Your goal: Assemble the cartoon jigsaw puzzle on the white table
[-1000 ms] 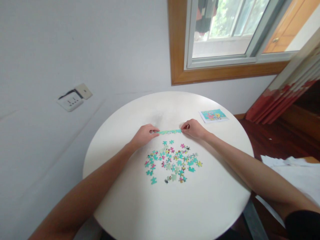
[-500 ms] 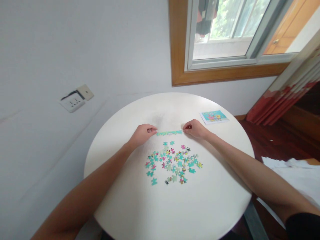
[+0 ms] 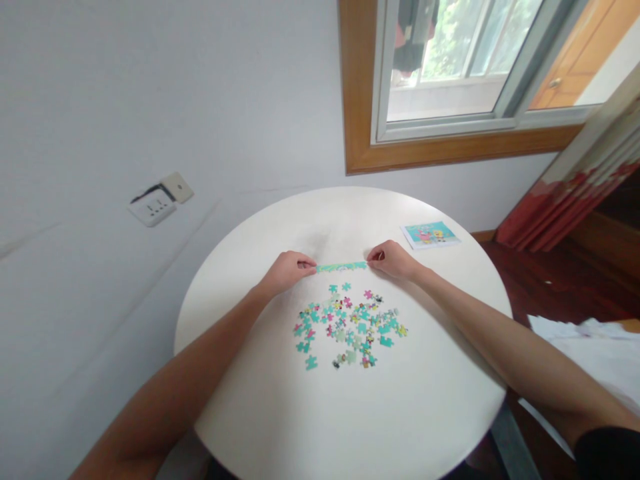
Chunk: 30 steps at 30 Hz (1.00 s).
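Observation:
A joined strip of jigsaw puzzle pieces (image 3: 342, 267), mostly teal, lies across the white round table (image 3: 260, 413). At its left end my left hand (image 3: 293, 270) is closed, thumb and fingers pinching the strip's edge. My right hand (image 3: 390, 259) pinches the opposite end in the same way. Nearer to me, loose jigsaw pieces (image 3: 361, 328) in teal, pink, yellow and pale green are scattered in a loose heap, some overlapping. Neither hand touches these.
A picture card (image 3: 431, 235) with cartoon figures lies at the table's back right. Behind the table are a wall with a socket (image 3: 153, 206) and a wood-framed window (image 3: 450, 159). White papers (image 3: 590, 353) are at the right, beside a red and cream curtain (image 3: 555, 193).
The view has shifted very slightly, so everything sits a little further right. Both hands stay at the ends of the strip, and the loose pieces lie as before.

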Available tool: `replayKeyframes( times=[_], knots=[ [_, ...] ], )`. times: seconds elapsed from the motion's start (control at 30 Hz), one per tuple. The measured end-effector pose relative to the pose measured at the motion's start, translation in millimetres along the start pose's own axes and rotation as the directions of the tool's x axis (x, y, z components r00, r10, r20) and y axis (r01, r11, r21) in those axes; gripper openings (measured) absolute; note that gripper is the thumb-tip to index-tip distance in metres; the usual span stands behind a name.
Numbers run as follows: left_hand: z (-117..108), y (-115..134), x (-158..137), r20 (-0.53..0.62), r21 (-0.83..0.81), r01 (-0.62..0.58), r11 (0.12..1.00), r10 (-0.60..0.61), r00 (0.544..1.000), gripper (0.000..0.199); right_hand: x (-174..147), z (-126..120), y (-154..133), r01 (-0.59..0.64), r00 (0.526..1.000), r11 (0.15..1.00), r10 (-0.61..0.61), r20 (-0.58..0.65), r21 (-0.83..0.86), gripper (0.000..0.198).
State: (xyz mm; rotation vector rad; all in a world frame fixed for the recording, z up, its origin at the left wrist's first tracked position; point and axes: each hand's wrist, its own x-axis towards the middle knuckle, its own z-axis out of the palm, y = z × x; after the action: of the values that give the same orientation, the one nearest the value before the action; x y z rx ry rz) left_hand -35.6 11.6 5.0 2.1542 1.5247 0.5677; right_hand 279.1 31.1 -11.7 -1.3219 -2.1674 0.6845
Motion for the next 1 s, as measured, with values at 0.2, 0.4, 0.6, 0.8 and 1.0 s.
replayKeyframes(
  times=[0.2, 0.4, 0.6, 0.8, 1.0],
  knots=[
    [2, 0, 0, -0.004, 0.004, -0.031, 1.000, 0.031, 1.000, 0.023, -1, -1, -3, -0.014, 1.000, 0.999, 0.015, 0.017, -0.033, 0.015],
    [3, 2, 0, -0.029, 0.000, -0.029, 1.000, 0.029, 0.999, 0.023, -1, 2, -4, -0.028, 1.000, 0.999, 0.028, -0.003, -0.042, 0.014],
    [3, 3, 1, -0.039, -0.002, 0.011, 1.000, -0.011, 0.999, 0.026, -1, 7, -7, -0.026, 0.999, 0.996, 0.023, -0.035, -0.089, 0.017],
    [0, 5, 2, -0.077, -0.015, 0.022, 1.000, -0.023, 0.997, 0.028, 2, 7, -3, -0.035, 0.997, 0.998, 0.032, -0.072, -0.050, 0.019],
    [-1, 10, 3, -0.264, -0.018, 0.027, 0.999, -0.031, 0.964, 0.027, 6, 4, 4, -0.118, 0.982, 0.993, 0.115, -0.148, -0.014, 0.025]
  ],
)
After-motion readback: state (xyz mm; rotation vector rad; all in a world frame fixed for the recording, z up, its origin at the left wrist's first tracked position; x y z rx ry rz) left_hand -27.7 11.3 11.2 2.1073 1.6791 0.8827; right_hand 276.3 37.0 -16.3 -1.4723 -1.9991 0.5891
